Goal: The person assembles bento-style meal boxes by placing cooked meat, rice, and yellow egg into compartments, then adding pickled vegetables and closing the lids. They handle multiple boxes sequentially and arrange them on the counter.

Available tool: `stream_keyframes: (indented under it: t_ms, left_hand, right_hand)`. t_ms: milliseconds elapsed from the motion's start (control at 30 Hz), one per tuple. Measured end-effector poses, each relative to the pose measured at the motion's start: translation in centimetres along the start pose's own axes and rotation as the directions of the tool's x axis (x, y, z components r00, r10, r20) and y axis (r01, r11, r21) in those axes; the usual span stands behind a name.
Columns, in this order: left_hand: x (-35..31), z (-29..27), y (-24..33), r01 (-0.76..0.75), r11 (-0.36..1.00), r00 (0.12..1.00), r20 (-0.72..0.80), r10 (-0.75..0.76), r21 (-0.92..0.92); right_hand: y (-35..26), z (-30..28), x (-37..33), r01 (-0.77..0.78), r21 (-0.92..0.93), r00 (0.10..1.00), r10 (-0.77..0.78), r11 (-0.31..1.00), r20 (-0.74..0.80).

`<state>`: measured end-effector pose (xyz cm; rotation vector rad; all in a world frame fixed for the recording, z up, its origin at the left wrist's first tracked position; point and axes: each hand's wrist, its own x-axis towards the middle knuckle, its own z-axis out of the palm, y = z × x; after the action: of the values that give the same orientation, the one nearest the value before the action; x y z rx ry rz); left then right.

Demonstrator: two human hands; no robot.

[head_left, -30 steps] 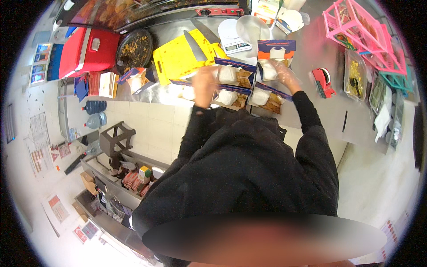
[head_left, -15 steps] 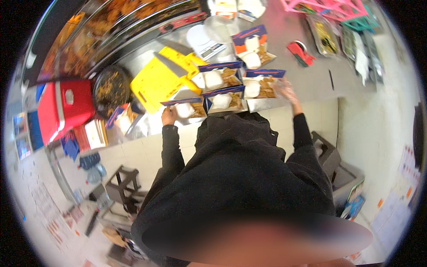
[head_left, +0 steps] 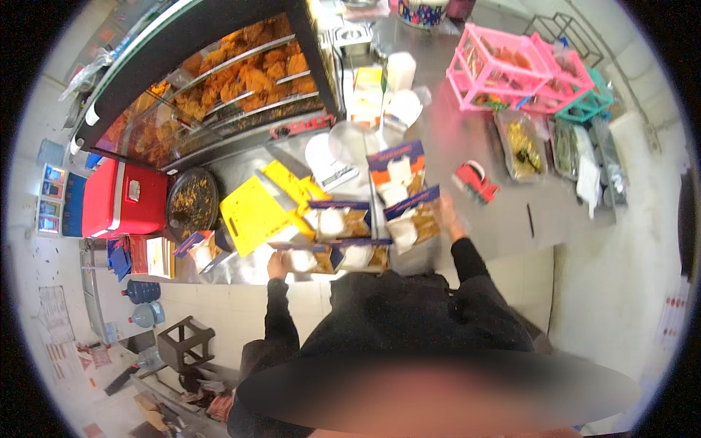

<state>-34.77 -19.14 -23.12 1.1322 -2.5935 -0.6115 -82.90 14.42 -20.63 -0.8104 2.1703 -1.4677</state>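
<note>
Several open cardboard meal boxes with dark blue lids stand grouped at the counter's near edge, each with a white mound, seemingly rice, and brown pieces beside it. My left hand (head_left: pixel 277 264) is closed on the left side of the leftmost meal box (head_left: pixel 305 258). On the right, my right hand (head_left: pixel 451 217), in what looks like a clear glove, grips the side of the tilted right meal box (head_left: pixel 412 228). Between them sit a middle meal box (head_left: pixel 342 222) and a front meal box (head_left: pixel 363 255). Behind stands a taller-lidded meal box (head_left: pixel 396 175).
Left of the boxes lie a yellow cutting board (head_left: pixel 252 212) with a knife, a black pan (head_left: pixel 191 201) and a red cooler (head_left: pixel 128 197). A white scale (head_left: pixel 327 162), red tape dispenser (head_left: pixel 476 182) and pink basket (head_left: pixel 504 62) stand farther back, near a fried-food display case (head_left: pixel 234 80).
The right meal box has gone from level to tilted, turned askew beside the others, with my right hand still at it. My left hand stays at the leftmost box. The view has swung upward.
</note>
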Motion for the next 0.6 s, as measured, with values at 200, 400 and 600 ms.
stream_keyframes:
  t_ms: [200,400,600]
  left_hand:
    - [-1.3,2.8,7.1,0.181,0.983,0.983,0.018,-0.181,0.026]
    - [-3.0,8.1,12.1,0.249,0.966,0.956,0.139,-0.257,0.075]
    - [-3.7,9.3,16.4,0.246,0.954,0.969,0.049,-0.241,-0.173]
  right_hand:
    - [5.0,-7.9,-3.5,0.109,-0.399,0.993,-0.115,0.91,0.008]
    - [9.2,-15.1,-4.6,0.068,-0.479,0.951,-0.201,0.875,-0.234]
    - [-0.2,-19.6,-4.4,-0.027,-0.451,0.945,-0.125,0.892,-0.303]
